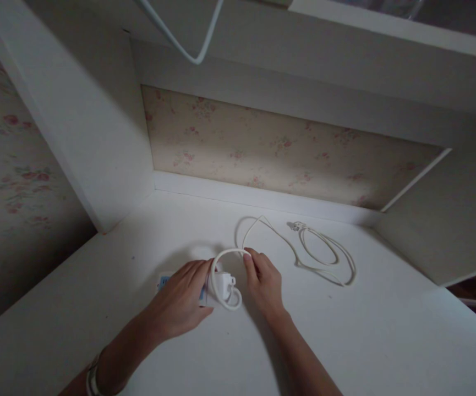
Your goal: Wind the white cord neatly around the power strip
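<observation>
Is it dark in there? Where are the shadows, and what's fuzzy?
Head view: yes, dim, darkest towards some edges; head view: soft shadows on the desk beside the left hand, right hand and cord; head view: no strong blur on the hands, but the blue label's print is too small to read.

Rose-patterned wallpaper (pixel 287 148) shows behind a white desk (pixel 386 335), under a shelf (pixel 324 49) and between 2 side panels (pixel 101 143).
</observation>
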Demonstrator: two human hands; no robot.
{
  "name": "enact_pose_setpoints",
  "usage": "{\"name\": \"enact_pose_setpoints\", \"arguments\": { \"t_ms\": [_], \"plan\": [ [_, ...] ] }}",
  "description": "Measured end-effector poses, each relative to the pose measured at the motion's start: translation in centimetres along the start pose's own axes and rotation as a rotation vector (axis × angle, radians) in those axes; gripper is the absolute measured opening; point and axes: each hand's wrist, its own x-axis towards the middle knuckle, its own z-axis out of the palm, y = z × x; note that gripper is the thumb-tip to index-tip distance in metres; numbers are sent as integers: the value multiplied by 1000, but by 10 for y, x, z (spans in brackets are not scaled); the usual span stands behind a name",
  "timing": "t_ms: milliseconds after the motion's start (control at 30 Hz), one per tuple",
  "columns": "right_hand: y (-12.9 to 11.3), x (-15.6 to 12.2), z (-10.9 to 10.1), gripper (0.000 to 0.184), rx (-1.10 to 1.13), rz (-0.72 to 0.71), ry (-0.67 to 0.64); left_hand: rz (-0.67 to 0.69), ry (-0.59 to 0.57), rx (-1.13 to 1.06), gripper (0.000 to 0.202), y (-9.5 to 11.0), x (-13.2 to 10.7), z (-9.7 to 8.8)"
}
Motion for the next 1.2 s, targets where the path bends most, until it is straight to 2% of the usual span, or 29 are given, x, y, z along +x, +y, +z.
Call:
{"name": "enact_pose_setpoints", "arguments": {
  "t_ms": [133, 233, 333, 533, 600, 767, 900, 1033, 1200],
  "plan": [
    [-6, -3, -1, 31, -72, -162, -186, -189, 251, -55, 74, -11, 2, 5],
    [-13, -6, -4, 35, -113, -312, -364, -170, 416, 85, 68, -18, 5, 2],
    [-20, -8, -7, 37, -163, -371, -446, -107, 444, 235, 59, -24, 7, -2],
    [-37, -24, -5, 52, -321, -437, -609, -164, 451, 303, 65, -27, 9, 0],
    [-41, -29, -2, 51, -354, -455, -638, -204, 444, 289, 69, -23, 9, 0],
    [-45, -33, 4, 44, -441, -382, -626, -292, 433, 190, 67, -13, 11, 2],
    [-48, -32, 4, 48, -364, -392, -615, -337, 405, 207, 68, -11, 17, 3],
    [-46, -29, 2, 42, -250, -473, -543, -282, 338, 252, 66, -14, 23, -3],
    [-34, -21, -6, 24, -227, -448, -391, -214, 249, 275, 68, -23, 29, -8]
  ]
}}
